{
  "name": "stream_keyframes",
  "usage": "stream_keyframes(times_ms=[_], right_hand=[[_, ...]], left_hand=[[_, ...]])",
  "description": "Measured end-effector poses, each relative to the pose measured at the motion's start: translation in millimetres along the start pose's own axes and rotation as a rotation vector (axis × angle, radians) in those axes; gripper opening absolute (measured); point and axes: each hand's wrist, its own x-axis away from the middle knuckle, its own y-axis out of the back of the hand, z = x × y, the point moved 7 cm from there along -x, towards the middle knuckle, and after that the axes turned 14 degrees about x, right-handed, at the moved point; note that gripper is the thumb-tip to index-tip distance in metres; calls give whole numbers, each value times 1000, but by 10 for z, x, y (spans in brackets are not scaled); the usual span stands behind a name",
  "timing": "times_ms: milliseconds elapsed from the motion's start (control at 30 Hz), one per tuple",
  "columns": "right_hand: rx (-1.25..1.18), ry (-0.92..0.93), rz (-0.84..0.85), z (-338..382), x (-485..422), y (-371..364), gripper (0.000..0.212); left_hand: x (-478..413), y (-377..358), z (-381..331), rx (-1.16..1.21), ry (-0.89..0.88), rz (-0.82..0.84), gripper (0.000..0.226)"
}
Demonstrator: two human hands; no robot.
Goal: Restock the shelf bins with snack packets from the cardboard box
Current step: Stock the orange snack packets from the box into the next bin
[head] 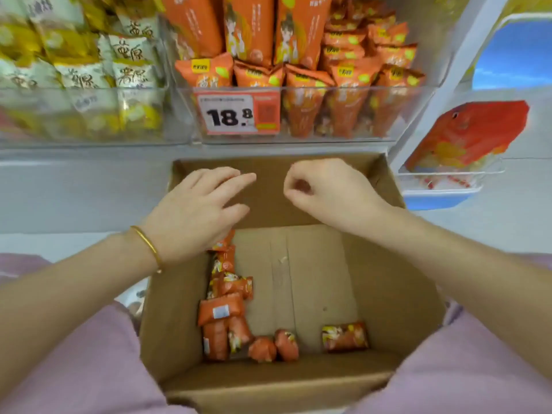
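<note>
Pink-clad knees [74, 369] are seen at both sides of an open cardboard box [388, 294], viewed from above. Orange snack pkts [222, 312] are scattered on the box floor. Most are bunched along the L wall and in the near-L corner, and two are tucked by the near wall. One lone pkt [345, 336] is laid apart toward the near-R side.

Both hands are held in the air over the far half of the box. The L hand [203, 204], w/ a gold bangle [149, 243] at the wrist, is spread, grip wide, fingers straight and pointed R; nothing is held. The R hand [325, 189] is curled, grip narrow, fingertips folded toward the thumb; no pkt is seen in it. The hands are seen near each other but apart.

Beyond the box, on the shelf, a clear bin [358, 88] is packed w/ upright orange pkts, taller orange bags stacked behind. A price tag [237, 113] marked 18.8 is fixed to its front, L side. To the L, a second clear bin [89, 89] is filled w/ yellow-and-white pkts. At far R, a red pack [466, 132] is set in a white tray [448, 174].
</note>
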Motion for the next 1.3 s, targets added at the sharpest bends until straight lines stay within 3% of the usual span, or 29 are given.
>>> stream_keyframes(times_ms=[167, 300, 500, 567, 667, 767, 867, 933, 1100, 1200, 1300], right_hand=[[209, 159, 928, -206, 519, -2207, 32], [307, 29, 1289, -709, 1216, -3227, 57], [444, 272, 1346, -575, 1577, -3593, 88], [506, 304, 1355, -566, 1648, -3658, 86], [544, 321, 1263, -576, 1620, -3663, 64], [350, 208, 1186, -545, 1450, -3602, 55], [38, -8, 1064, -454, 1094, -3437, 65], [-68, -6, 1018, -280, 942, -3341, 66], [3, 207, 1196, 183, 1162, -3438, 72], [-39, 129, 1314, 181, 1233, -3438, 70], [56, 141, 1305, 232, 1252, -3460, 82]], left_hand=[[262, -479, -147, 165, 35, 154, 28], [298, -703, -328, 223, -24, 238, 16], [216, -826, -404, 238, -37, 316, 15], [160, -861, -397, 236, -43, 319, 14], [70, -892, -367, 241, -31, 305, 16], [43, -931, -358, 251, -29, 295, 15], [75, -975, -385, 253, -31, 322, 14], [103, -994, -427, 275, -40, 336, 14], [114, -1012, -443, 277, -28, 338, 15], [109, -1001, -431, 276, -16, 317, 16], [108, -1013, -451, 296, -22, 330, 17]])
